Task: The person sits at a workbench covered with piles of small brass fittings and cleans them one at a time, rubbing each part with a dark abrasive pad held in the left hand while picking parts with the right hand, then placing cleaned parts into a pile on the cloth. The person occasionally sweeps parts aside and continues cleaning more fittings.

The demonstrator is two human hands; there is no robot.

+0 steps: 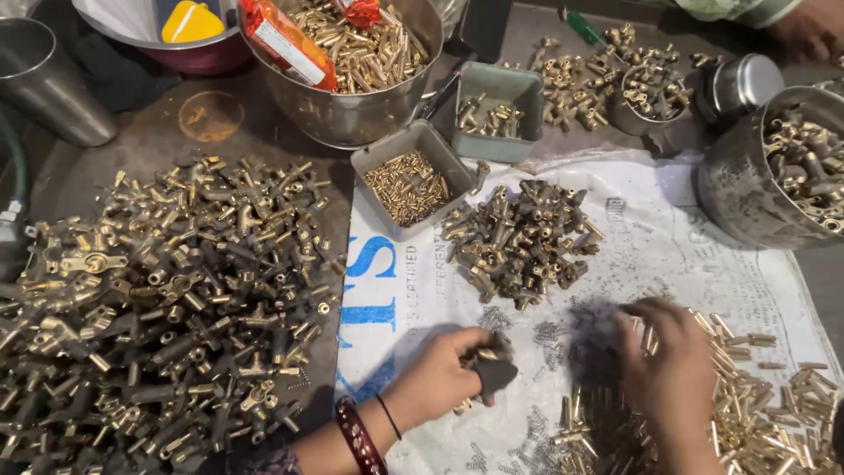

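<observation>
In the head view, the left hand (pixel 440 378) rests low on a white printed sheet (pixel 668 255) that covers the table, and its fingers (pixel 479 347) are closed around a small brass fitting (pixel 485 352), with a dark piece (pixel 497 374) showing just under the thumb. The right hand (pixel 673 369) lies to the right of it, palm down over a heap of thin brass pins (pixel 756 413); its fingers (pixel 646 317) are bent and blurred, so I cannot tell if they grip something. Between the two hands, small steel springs (pixel 549 339) are scattered on the sheet. Just beyond the fingers there is a pile of brass valve bodies (pixel 519 237). Far to the left of the left hand, a very large heap of brass fittings (pixel 167 299) lies on the dark table (pixel 176 123). Beyond the middle pile stand a grey square tray (pixel 369 171) with tiny brass parts and a green tray (pixel 527 88) with a few fittings. A big steel bowl (pixel 352 119) full of brass pieces stands behind them, and a steel pot (pixel 734 198) with fittings stands far right of the right hand. The left wrist wears red bangles (pixel 359 435).
</observation>
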